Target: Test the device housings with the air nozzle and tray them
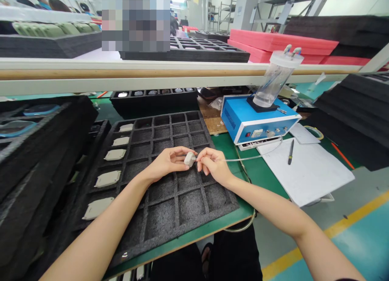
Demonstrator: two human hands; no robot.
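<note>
My left hand (170, 161) pinches a small pale plastic housing (190, 159) between thumb and fingers, above a black foam tray (165, 206). Close against it, my right hand (214, 163) grips the end of a thin clear tube (243, 158) that meets the housing's side. That tube runs right to the front of a blue box-shaped device (258, 121). A clear cylinder (273, 80) with a white lid stands on the device. Several flat beige housings (108, 178) lie in the tray's left column.
White paper (306, 179) with a pen (291, 152) on it lies to the right. Stacked black foam trays (36, 183) rise at the left, and more black foam (354, 119) at the right. A shelf rail (182, 73) crosses behind, bearing trays and pink foam (282, 41).
</note>
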